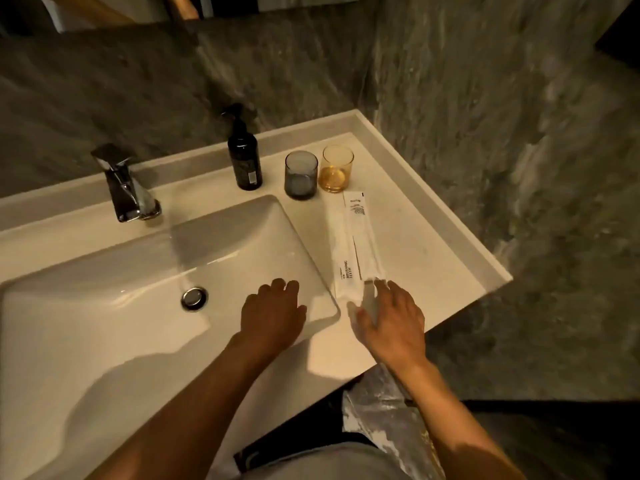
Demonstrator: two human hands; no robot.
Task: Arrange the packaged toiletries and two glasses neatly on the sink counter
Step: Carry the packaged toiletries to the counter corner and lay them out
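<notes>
Resting open and empty, both hands flank the toothbrush packet's [353, 244] near end: left hand [272, 315], right hand [393, 323].

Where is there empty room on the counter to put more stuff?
Bare counter lies between the white packets and the right rim. More between faucet and black bottle. Crowded: bottle, grey glass, amber glass close together, packets just in front.

A single head-worn wide-angle view looks steeply down from close above the sink counter [426, 237], tilted slightly. The basin [138, 306] fills eight o'clock, the faucet [128, 183] sits at ten, wall tiles at twelve.
</notes>
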